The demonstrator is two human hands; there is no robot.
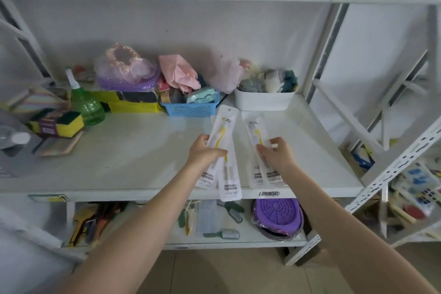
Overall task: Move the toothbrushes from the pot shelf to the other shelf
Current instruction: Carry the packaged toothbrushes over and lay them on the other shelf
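Note:
My left hand (204, 151) grips two white packs of yellow disposable toothbrushes (223, 126), fanned apart at their lower ends, above the front of the white shelf (131, 150). My right hand (278, 154) holds two more toothbrush packs (254, 126) just to the right, also over the shelf's front edge. All packs stand roughly upright, tilted slightly. I cannot tell whether the packs touch the shelf surface.
At the shelf's back stand a blue basket (191, 108), a white bin (262, 100) of cloths, a green spray bottle (86, 105) and sponges (59, 122). Below lie brushes (222, 234) and a purple strainer (276, 215). Another white rack (393, 150) stands right.

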